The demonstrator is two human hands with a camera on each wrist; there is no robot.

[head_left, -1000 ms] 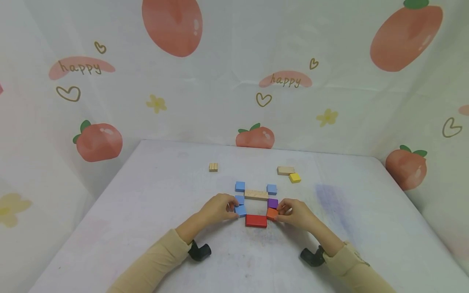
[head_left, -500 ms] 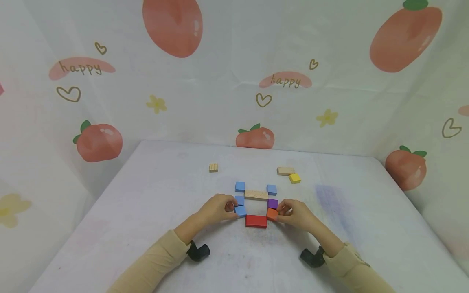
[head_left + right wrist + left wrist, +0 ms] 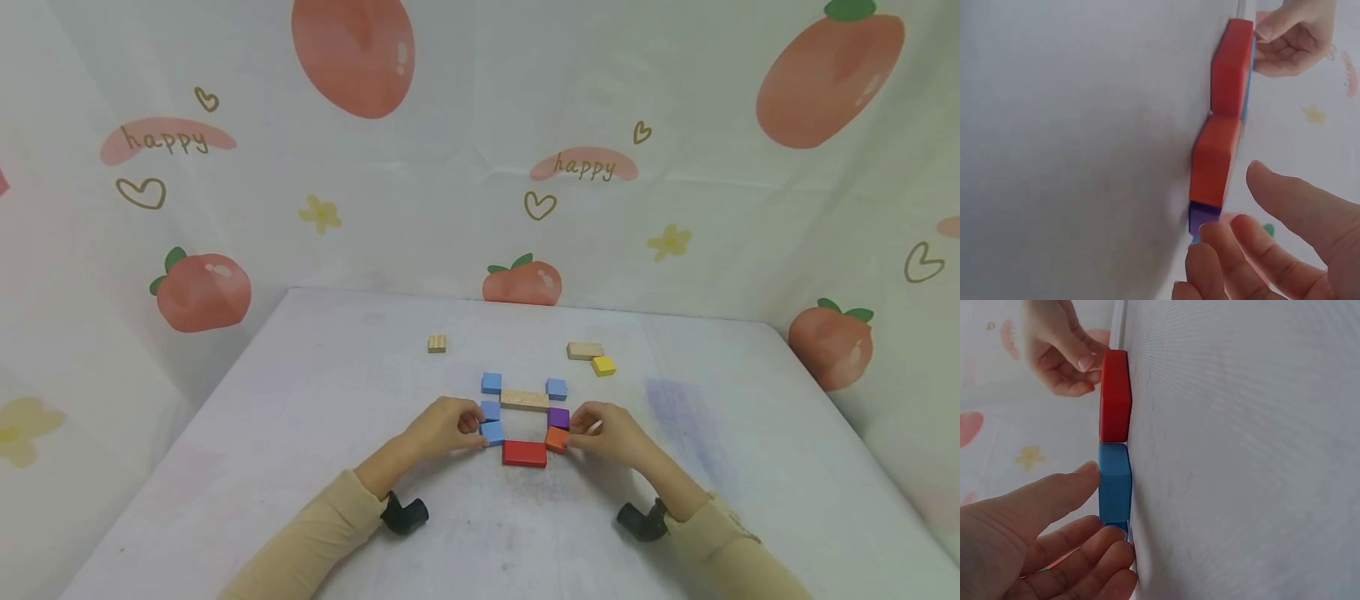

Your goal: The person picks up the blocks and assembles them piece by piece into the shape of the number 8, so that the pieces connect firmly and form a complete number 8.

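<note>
Small coloured blocks lie in a ring on the white table. On its left side are a near blue block (image 3: 492, 433) and another blue block (image 3: 490, 411). My left hand (image 3: 444, 429) rests beside them, its thumb touching the near one and its relaxed fingers by the farther one. A red block (image 3: 524, 453) forms the front of the ring. On the right side are an orange block (image 3: 557, 439) and a purple block (image 3: 558, 417). My right hand (image 3: 609, 433) is beside these; in the right wrist view its thumb stands apart from the orange block, its fingertips near the purple block.
A long wooden block (image 3: 524, 400) closes the ring's back, with a blue block (image 3: 491, 382) and another blue block (image 3: 557, 388) at its ends. Farther back lie a ridged wooden block (image 3: 437, 343), a plain wooden block (image 3: 584, 351) and a yellow block (image 3: 603, 366).
My right hand has risen slightly and its fingers have eased at the orange and purple blocks. The left hand has barely shifted, and the blocks stay in place.
</note>
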